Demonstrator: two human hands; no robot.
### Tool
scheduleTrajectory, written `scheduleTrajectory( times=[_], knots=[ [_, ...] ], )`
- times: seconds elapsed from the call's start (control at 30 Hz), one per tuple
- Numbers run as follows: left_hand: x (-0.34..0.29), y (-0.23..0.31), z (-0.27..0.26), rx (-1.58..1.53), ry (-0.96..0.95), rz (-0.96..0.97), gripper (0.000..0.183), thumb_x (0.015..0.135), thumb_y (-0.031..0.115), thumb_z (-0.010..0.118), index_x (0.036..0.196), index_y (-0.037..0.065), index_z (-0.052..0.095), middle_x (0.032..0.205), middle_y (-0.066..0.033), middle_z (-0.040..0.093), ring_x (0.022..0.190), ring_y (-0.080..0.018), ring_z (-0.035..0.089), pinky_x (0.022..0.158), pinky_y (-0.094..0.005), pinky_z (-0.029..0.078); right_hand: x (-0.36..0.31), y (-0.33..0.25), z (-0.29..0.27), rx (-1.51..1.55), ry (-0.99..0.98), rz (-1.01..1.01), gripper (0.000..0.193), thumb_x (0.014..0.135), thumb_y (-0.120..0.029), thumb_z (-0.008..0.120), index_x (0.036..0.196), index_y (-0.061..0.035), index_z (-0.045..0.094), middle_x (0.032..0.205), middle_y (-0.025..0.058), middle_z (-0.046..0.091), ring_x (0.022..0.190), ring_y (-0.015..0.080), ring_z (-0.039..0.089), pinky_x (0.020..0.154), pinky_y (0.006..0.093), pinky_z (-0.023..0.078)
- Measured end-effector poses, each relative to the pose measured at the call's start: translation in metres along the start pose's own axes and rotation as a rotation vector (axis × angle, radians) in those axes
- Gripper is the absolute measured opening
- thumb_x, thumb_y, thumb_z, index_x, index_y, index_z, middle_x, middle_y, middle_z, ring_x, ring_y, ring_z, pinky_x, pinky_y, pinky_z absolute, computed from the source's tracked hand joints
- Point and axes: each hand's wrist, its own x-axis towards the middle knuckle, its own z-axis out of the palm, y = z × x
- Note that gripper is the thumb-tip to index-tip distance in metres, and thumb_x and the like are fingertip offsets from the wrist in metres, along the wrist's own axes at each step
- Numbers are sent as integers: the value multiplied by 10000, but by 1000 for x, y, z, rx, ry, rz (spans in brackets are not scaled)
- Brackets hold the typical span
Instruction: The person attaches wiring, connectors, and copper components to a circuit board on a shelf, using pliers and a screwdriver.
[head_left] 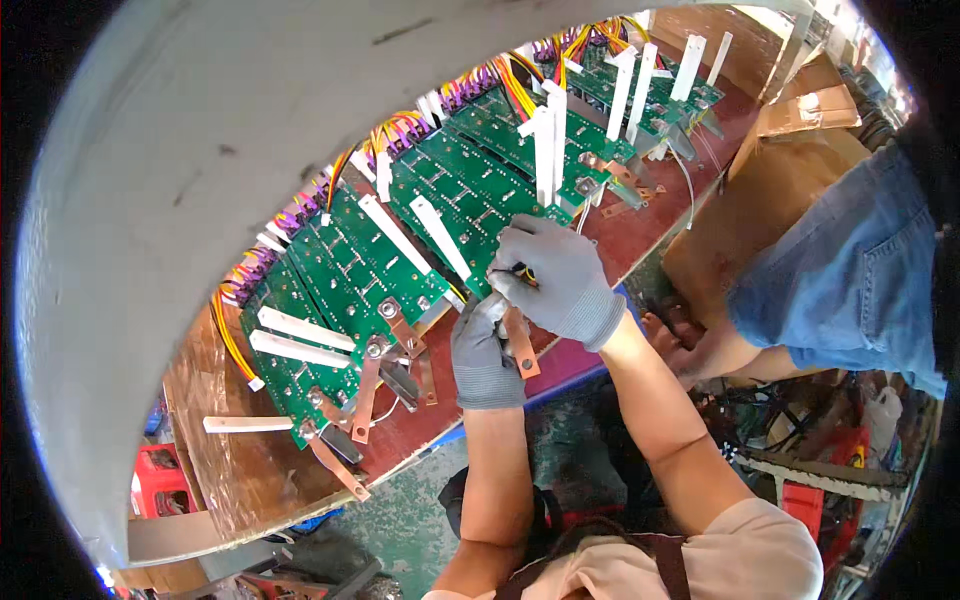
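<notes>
Two gray-gloved hands work close together at the near edge of a green circuit board on a red bench. A copper strip juts toward the wearer between the right hand and left hand. Fingers curl in, but what either grip pinches cannot be told. Steadying the strip with the left while the right presses lightly should spare nearby white strips.
</notes>
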Motion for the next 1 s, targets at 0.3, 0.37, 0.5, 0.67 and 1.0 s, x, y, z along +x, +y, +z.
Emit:
scheduleTrajectory(
  times=[0.3, 0.37, 0.5, 0.67, 1.0],
  knots=[
    [0, -1, 3, -44, 34, 2, 250, 811, 88, 555, 1045, 4, 523, 812, -55, 581, 673, -115, 572, 574, -215, 459, 0, 0, 2, 34, 42, 71, 112, 728, -109, 664, 821, -95, 605, 770, 77, 545, 731, 274, 585, 595, 377, 459],
    [-4, 2, 9, -20, 33, 0, 238, 807, 83, 556, 1030, 5, 522, 814, -55, 580, 671, -115, 572, 572, -216, 459, -1, 5, -1, -25, -26, -30, 119, 728, -94, 662, 842, -102, 630, 785, 77, 551, 732, 275, 589, 598, 373, 464],
    [-6, 5, 5, 39, 31, 6, 226, 803, 73, 552, 1014, -1, 520, 823, -52, 577, 674, -112, 569, 575, -213, 455, -1, 2, 2, 32, 12, -8, 102, 712, -107, 678, 792, -89, 618, 780, 83, 547, 719, 276, 587, 590, 371, 462],
    [-3, 2, 8, -25, 23, 35, 246, 815, 89, 540, 1047, 8, 531, 823, -33, 571, 686, -103, 560, 580, -203, 444, -1, -3, 3, -78, 26, 101, 181, 696, -170, 703, 764, -62, 574, 768, 91, 530, 692, 299, 568, 576, 379, 450],
    [-1, 0, 1, -26, -29, -10, 231, 827, 103, 552, 1042, 19, 542, 824, -29, 567, 684, -103, 555, 568, -208, 440, -3, 3, -2, 7, 4, 0, 143, 735, -146, 660, 774, -60, 553, 762, 99, 523, 680, 298, 559, 587, 382, 449]
  ],
)
